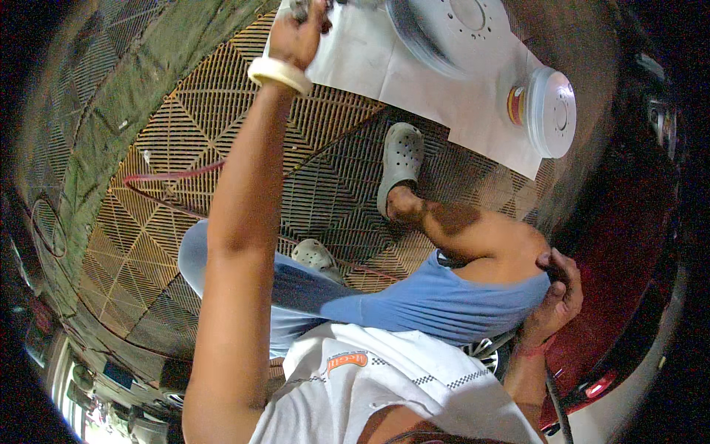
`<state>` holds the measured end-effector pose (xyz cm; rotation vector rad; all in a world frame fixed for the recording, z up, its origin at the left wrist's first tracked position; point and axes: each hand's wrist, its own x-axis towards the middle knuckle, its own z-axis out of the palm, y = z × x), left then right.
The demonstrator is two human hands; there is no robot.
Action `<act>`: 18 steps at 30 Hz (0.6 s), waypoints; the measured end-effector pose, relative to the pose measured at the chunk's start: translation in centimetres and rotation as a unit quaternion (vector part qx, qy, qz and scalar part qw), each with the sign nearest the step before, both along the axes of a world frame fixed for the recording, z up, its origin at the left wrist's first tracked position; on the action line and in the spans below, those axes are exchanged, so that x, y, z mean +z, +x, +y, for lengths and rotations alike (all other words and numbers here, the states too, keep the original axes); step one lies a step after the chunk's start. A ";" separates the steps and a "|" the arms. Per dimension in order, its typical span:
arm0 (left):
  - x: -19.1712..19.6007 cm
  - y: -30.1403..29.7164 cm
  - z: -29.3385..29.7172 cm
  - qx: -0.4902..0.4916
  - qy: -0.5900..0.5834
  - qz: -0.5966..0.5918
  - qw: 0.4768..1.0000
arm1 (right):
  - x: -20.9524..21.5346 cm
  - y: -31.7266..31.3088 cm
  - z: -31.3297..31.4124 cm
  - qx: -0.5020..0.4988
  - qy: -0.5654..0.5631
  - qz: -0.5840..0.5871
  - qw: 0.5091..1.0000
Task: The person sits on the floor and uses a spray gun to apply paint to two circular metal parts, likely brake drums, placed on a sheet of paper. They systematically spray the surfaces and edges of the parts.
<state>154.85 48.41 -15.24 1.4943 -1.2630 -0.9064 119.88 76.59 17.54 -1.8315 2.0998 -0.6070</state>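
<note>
My left hand (297,31) reaches far forward to the picture's top edge, fingers closed around a small grey tool (299,7) that the frame cuts off. A cream bangle (279,72) sits on that wrist. Just right of the hand, a large grey brake disc (452,26) lies on a white sheet (414,78). A second disc (552,111) with an orange-red hub stands on the sheet's right corner. My right hand (556,292) rests on my bent right knee, fingers loosely curled, holding nothing.
I crouch on an orange and dark plastic floor grating (222,140) in blue shorts and grey clogs (401,159). A thin red hose (170,177) runs across the grating. A dark red car body (629,296) curves along the right side.
</note>
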 end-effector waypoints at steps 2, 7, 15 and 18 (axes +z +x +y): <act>1.0 -2.6 4.2 -0.004 0.077 0.055 0.996 | 0.2 0.0 -0.5 0.000 0.004 -0.010 1.000; 7.2 -9.1 11.7 -0.093 0.127 0.007 0.987 | 0.8 0.2 -0.7 0.018 -0.004 -0.022 1.000; 6.9 -6.3 7.6 -0.092 0.173 -0.044 0.980 | 0.8 0.5 -0.8 0.012 0.001 -0.024 1.000; 3.5 -2.6 3.1 0.003 0.119 -0.087 0.989 | 0.8 0.5 -1.1 0.022 0.004 -0.024 0.999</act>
